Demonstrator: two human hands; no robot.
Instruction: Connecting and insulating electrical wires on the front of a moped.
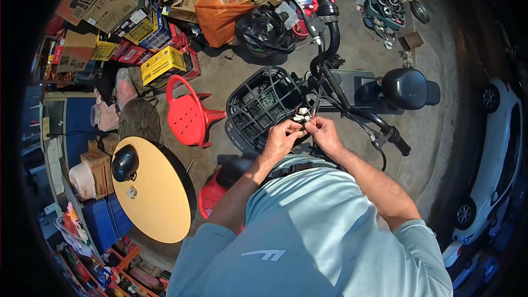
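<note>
In front of my waist, both hands meet at a bundle of wires with white plastic connectors, just behind the black basket of an electric bike. My left hand is closed in a pinch on the wires, its fingertips almost touching those of the other hand. My right hand pinches the wires from the right side. Which single piece lies between the fingers is too small to make out. The black handlebar runs just beyond and to the right of my hands.
The slatted basket stands left of the handlebar. A red chair and a round wooden table bearing a black helmet are at left. Boxes, an orange bag and a black bag lie beyond. A white car is at right.
</note>
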